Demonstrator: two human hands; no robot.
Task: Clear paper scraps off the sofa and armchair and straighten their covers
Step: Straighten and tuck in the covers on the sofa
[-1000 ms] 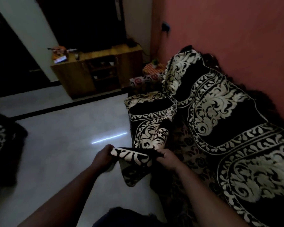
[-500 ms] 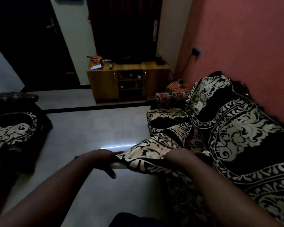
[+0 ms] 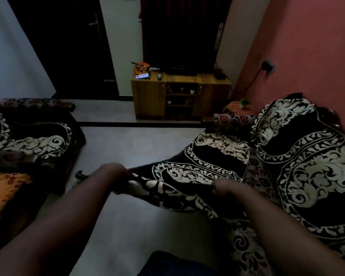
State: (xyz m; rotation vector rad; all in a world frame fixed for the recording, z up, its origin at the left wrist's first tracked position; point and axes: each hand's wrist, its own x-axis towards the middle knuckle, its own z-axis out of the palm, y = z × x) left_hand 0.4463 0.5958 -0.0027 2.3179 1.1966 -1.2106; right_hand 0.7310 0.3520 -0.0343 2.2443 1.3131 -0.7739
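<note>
A black cover with cream leaf patterns (image 3: 211,160) drapes the sofa (image 3: 245,248) on the right, running up its backrest against the red wall. Its front edge is lifted off the seat and pulled taut toward me. My left hand (image 3: 116,176) grips one end of that edge over the floor. My right hand (image 3: 225,187) grips the same edge closer to the seat. An armchair (image 3: 34,140) with a matching cover stands at the left. No paper scraps show in this dim view.
A wooden TV cabinet (image 3: 147,96) with a dark screen stands at the far wall. A small red patterned stool with a plant (image 3: 240,108) sits beside the sofa's far arm. An orange cushion (image 3: 4,196) lies at the left. Grey floor (image 3: 131,144) spreads between the seats.
My hands have spread apart and raised the cover's edge, which now stretches flat instead of hanging bunched. The view has tilted up, bringing the armchair and doorway into sight.
</note>
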